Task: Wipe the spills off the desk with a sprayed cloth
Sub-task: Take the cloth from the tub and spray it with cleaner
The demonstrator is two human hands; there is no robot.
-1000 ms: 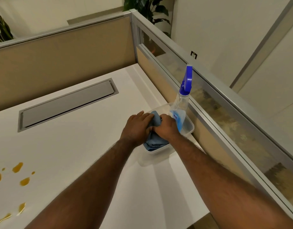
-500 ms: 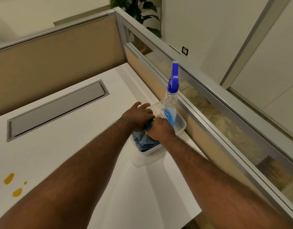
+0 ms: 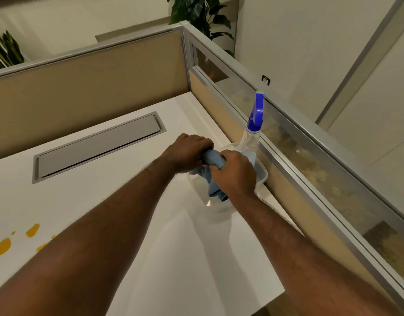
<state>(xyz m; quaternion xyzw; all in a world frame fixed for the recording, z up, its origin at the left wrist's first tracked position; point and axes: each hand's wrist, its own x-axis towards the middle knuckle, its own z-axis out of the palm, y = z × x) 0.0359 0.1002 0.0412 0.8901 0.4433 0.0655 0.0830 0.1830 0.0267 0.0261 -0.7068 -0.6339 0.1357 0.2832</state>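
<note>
A blue cloth (image 3: pixel 214 160) is bunched between both hands above a clear plastic tub (image 3: pixel 261 176) at the desk's right side. My left hand (image 3: pixel 188 151) grips its upper end, and my right hand (image 3: pixel 234 173) grips it lower down, with the loose end hanging into the tub. A clear spray bottle (image 3: pixel 251 139) with a blue trigger head stands upright in the tub's far end, just behind my right hand. Orange spills (image 3: pixel 1 246) dot the white desk (image 3: pixel 105 190) at the lower left, partly hidden by my left forearm.
A grey cable hatch (image 3: pixel 98 144) is set into the desk at the back. Beige partition walls (image 3: pixel 82 87) with metal rails enclose the back and right sides. The desk's front edge runs at the lower right. Plants stand behind the partitions.
Both hands have lifted the cloth up out of the tub and closed tighter around it. The view has swung back left, bringing more of the orange spills into sight.
</note>
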